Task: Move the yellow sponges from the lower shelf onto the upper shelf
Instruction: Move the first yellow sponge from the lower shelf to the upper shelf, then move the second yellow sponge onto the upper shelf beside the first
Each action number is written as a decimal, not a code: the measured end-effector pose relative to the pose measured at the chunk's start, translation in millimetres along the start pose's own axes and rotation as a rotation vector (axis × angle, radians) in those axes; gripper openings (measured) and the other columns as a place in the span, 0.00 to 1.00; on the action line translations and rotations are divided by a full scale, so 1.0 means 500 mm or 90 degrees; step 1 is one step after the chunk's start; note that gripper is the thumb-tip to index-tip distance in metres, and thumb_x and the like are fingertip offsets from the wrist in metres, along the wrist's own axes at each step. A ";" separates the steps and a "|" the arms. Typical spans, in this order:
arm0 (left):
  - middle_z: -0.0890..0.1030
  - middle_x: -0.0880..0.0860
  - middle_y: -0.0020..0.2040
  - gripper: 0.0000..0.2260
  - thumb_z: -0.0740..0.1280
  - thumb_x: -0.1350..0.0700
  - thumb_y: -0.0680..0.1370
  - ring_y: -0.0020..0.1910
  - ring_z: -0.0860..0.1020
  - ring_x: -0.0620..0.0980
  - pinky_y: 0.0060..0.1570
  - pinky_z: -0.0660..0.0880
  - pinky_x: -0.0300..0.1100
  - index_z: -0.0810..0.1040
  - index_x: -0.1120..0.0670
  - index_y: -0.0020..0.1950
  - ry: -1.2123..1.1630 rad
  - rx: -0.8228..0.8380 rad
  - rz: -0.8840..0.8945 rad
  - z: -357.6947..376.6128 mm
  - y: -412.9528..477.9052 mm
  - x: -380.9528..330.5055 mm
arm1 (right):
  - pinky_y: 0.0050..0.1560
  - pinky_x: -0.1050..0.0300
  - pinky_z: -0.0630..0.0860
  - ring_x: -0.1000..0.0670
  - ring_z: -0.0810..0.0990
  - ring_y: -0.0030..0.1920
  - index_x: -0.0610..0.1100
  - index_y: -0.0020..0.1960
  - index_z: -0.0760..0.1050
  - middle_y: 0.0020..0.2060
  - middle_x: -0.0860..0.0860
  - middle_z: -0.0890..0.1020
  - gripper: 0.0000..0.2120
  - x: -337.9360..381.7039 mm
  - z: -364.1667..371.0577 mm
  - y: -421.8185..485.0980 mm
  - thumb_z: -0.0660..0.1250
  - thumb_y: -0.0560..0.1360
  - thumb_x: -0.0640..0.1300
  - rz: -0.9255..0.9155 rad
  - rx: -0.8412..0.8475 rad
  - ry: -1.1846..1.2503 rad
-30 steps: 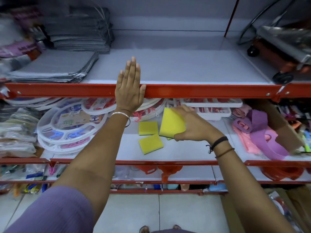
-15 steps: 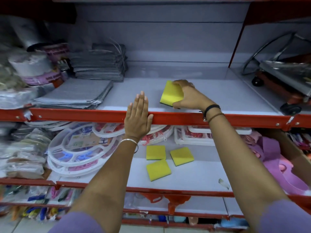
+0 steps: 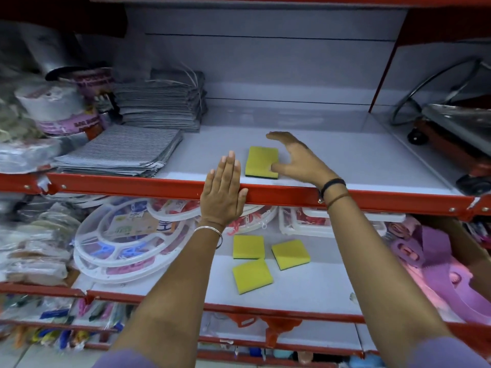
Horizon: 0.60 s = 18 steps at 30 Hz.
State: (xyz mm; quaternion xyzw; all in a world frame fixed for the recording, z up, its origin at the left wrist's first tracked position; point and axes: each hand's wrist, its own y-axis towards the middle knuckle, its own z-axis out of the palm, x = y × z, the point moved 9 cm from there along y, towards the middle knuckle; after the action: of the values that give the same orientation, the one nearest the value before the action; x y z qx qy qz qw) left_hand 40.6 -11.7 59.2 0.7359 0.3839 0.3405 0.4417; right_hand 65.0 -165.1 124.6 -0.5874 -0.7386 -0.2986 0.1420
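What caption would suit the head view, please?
Open right hand beside one yellow sponge on upper shelf; three sponges remain below.

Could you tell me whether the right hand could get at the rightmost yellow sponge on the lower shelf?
Probably yes: the right hand is open and empty, and that sponge lies uncovered below it.

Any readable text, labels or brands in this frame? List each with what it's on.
None reads cleanly.
Purple label on the white tub, upper shelf left: printed lettering, too blurred to read.
Cardboard card in the round plastic trays, lower shelf: green logo and blue letters, too blurred to read.
Packets at far left: print too small.
Yellow sponges: no print visible.
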 end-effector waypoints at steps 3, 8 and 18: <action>0.45 0.54 0.78 0.26 0.45 0.48 0.81 0.77 0.49 0.51 0.75 0.47 0.47 0.48 0.59 0.77 -0.005 -0.003 -0.002 -0.002 0.001 0.000 | 0.62 0.63 0.70 0.53 0.76 0.60 0.41 0.63 0.74 0.60 0.47 0.78 0.22 0.071 -0.030 -0.097 0.69 0.69 0.39 -0.099 -0.133 0.077; 0.43 0.53 0.78 0.26 0.45 0.48 0.81 0.77 0.48 0.50 0.74 0.48 0.47 0.47 0.58 0.77 -0.026 0.003 0.013 -0.006 -0.001 -0.004 | 0.51 0.63 0.77 0.52 0.83 0.47 0.40 0.55 0.78 0.46 0.47 0.85 0.13 0.086 0.068 -0.249 0.70 0.70 0.39 -0.135 -0.145 0.207; 0.63 0.57 0.72 0.26 0.46 0.48 0.80 0.76 0.46 0.49 0.73 0.51 0.48 0.53 0.57 0.76 -0.015 -0.006 0.015 0.009 -0.004 -0.002 | 0.61 0.45 0.69 0.41 0.71 0.65 0.40 0.69 0.65 0.65 0.42 0.72 0.37 -0.210 0.446 -0.310 0.64 0.70 0.64 0.329 0.159 -0.200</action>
State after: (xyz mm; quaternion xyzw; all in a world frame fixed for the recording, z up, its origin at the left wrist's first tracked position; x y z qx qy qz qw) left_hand 43.5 -14.0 55.7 0.7422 0.3686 0.3388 0.4456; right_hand -22.8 -132.1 -151.1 -0.7722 -0.6091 -0.0656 0.1686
